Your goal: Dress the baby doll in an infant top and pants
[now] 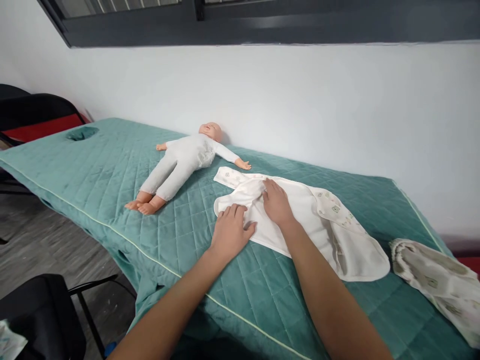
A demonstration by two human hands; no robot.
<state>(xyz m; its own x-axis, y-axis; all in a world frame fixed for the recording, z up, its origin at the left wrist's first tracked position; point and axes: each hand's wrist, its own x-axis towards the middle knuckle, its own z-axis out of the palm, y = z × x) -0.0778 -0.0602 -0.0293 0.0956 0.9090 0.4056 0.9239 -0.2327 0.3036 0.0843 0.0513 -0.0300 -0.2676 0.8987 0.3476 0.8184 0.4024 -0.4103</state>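
Observation:
A white baby garment (318, 220) with small printed patches lies spread on the green quilted table (93, 170). My left hand (229, 231) rests flat on its near left edge, fingers stretched out. My right hand (276, 201) lies flat on the garment's upper part, fingers together and extended. A baby doll (185, 162) in a white suit lies on its back to the left of the garment, arms spread, head toward the wall. One doll hand nearly touches the garment's top corner.
A second folded printed cloth (438, 282) lies at the table's right end. A face hole (82, 133) is at the table's far left. Black chairs (41, 320) stand on the floor at left. The white wall (300, 100) runs along the table's far side.

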